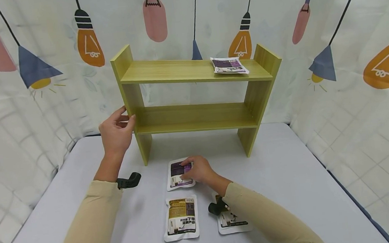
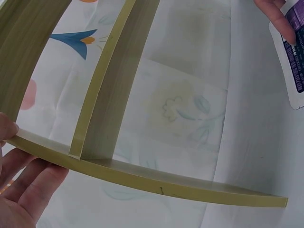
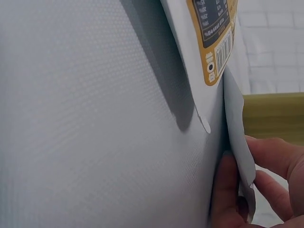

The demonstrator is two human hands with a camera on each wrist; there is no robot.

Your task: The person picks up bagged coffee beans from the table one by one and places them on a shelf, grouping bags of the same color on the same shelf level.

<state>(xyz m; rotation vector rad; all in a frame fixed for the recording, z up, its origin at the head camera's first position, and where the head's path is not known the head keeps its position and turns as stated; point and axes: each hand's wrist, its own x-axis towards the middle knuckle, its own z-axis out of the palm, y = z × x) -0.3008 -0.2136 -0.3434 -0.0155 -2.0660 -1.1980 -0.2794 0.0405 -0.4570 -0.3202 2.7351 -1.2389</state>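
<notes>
A small two-tier wooden shelf point(image 1: 194, 117) stands at the back of the table. My left hand point(image 1: 117, 130) holds its left side panel, thumb at the front edge and fingers on the outer face, as the left wrist view shows. My right hand point(image 1: 198, 170) pinches the right edge of a white pouch with a purple label point(image 1: 175, 173). In the right wrist view, fingers point(image 3: 225, 185) lie on both sides of that pouch's edge. Nearer to me lies a pouch with a yellow-brown label point(image 1: 181, 219).
More yellow-brown pouches point(image 1: 229, 226) lie partly hidden under my right forearm. On the shelf's top board, toward the right, rest stacked purple-labelled pouches point(image 1: 230, 66). A white cloth covers the table point(image 1: 282, 175), and a curtain printed with lamps point(image 1: 175, 19) hangs behind.
</notes>
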